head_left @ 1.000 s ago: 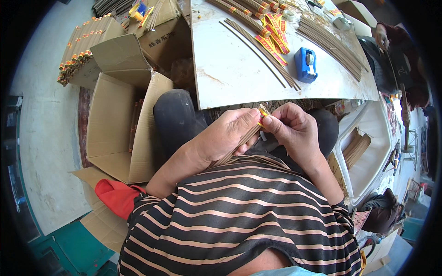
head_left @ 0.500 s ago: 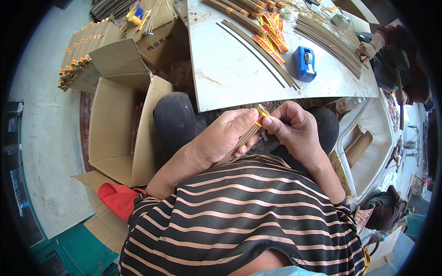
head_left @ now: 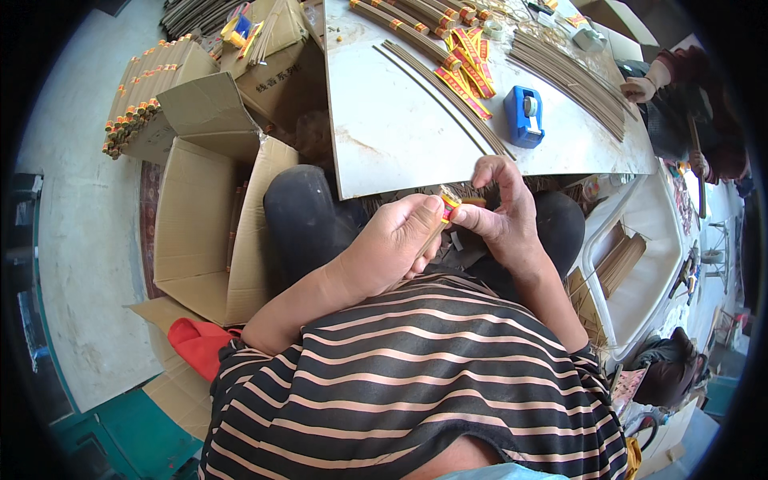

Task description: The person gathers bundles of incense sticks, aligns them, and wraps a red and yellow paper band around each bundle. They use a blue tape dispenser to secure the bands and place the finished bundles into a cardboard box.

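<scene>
My left hand [head_left: 392, 236] is closed around a bundle of brown incense sticks [head_left: 430, 243], held at a slant over my lap. Near its upper end the bundle wears a red and yellow paper band [head_left: 450, 206], and my left thumb presses on that band. My right hand [head_left: 512, 220] has its thumb against the band's right side. Its other fingers are raised and bent, apart from the thumb, with nothing seen between them. My left hand and forearm hide most of the bundle's lower part.
On the white table [head_left: 384, 152] lie a blue tape dispenser [head_left: 524, 118], red and yellow paper strips [head_left: 472, 68] and loose sticks [head_left: 564, 80]. An open cardboard box [head_left: 200, 216] stands left, a white tub [head_left: 640, 292] right. Another person's hand [head_left: 638, 90] is across the table.
My right fingers have lifted and spread away from the band, leaving the thumb on it. The bundle has shifted slightly left and stands steeper in my left hand.
</scene>
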`<state>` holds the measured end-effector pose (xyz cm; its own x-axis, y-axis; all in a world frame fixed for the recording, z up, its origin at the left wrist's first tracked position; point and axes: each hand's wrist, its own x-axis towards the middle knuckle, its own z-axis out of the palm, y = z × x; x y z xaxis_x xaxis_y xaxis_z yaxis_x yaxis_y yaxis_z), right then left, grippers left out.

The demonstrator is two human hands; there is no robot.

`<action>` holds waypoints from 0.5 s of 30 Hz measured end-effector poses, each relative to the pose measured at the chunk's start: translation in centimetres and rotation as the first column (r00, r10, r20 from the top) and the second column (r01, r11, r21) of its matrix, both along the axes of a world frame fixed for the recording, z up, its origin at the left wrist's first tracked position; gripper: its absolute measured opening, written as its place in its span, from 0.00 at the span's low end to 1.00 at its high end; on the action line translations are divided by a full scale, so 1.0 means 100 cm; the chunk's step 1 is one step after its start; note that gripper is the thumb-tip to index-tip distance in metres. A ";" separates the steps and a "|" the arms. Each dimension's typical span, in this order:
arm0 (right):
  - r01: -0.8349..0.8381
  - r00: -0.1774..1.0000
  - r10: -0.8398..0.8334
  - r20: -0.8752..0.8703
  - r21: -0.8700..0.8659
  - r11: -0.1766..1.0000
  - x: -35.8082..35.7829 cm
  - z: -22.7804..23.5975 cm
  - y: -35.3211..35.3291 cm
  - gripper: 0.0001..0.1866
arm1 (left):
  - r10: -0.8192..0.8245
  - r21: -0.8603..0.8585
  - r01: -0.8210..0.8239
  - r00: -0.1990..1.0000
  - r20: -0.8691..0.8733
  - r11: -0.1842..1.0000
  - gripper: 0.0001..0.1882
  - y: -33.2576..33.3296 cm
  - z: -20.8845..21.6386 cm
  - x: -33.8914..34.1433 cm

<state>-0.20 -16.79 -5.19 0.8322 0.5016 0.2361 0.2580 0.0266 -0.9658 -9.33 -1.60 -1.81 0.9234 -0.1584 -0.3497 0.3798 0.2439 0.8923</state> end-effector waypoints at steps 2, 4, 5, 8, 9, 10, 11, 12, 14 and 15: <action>0.028 1.000 -0.024 0.019 -0.249 0.968 -0.001 0.010 -0.008 0.21 | 0.054 0.103 -0.058 0.998 0.042 0.993 0.21 -0.002 -0.003 -0.001; -0.059 0.992 0.027 -0.127 -0.256 0.965 -0.005 0.018 -0.012 0.15 | 0.073 0.255 -0.096 0.993 0.097 0.962 0.21 -0.007 -0.002 -0.001; -0.103 0.973 0.047 -0.227 -0.244 0.964 -0.008 0.025 -0.012 0.13 | 0.081 0.327 -0.118 0.989 0.125 0.938 0.21 -0.010 -0.002 -0.001; -0.162 0.945 0.075 -0.320 -0.253 0.954 -0.018 0.036 -0.012 0.13 | 0.104 0.414 -0.196 0.967 0.235 0.889 0.21 -0.018 -0.006 -0.001; -0.146 0.946 0.062 -0.318 -0.248 0.958 -0.020 0.034 -0.014 0.13 | 0.072 0.461 -0.169 0.973 0.221 0.871 0.23 -0.019 -0.002 -0.001; -0.132 0.947 0.051 -0.316 -0.243 0.961 -0.022 0.030 -0.014 0.13 | 0.074 0.477 -0.179 0.970 0.230 0.861 0.24 -0.020 -0.003 -0.001; -0.113 0.953 0.049 -0.299 -0.201 0.973 -0.024 0.028 -0.013 0.14 | 0.078 0.492 -0.189 0.968 0.238 0.850 0.25 -0.021 -0.004 -0.001; -0.103 0.952 0.046 -0.303 -0.176 0.979 -0.027 0.026 -0.012 0.14 | 0.082 0.510 -0.199 0.967 0.242 0.837 0.26 -0.022 -0.005 -0.002; -0.087 0.949 0.045 -0.311 -0.124 0.989 -0.032 0.025 -0.010 0.15 | 0.067 0.551 -0.223 0.955 0.288 0.804 0.27 -0.023 -0.007 -0.002; -0.116 0.940 0.060 -0.337 -0.149 0.982 -0.032 0.027 -0.011 0.15 | 0.064 0.568 -0.238 0.949 0.308 0.788 0.28 -0.022 -0.009 -0.003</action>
<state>-3.42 -17.88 -2.46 0.8000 0.5844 -0.1355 -0.0712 -0.1317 -0.9887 -9.61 -3.85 -2.67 0.9863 0.1485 -0.0720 0.1181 -0.3300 0.9366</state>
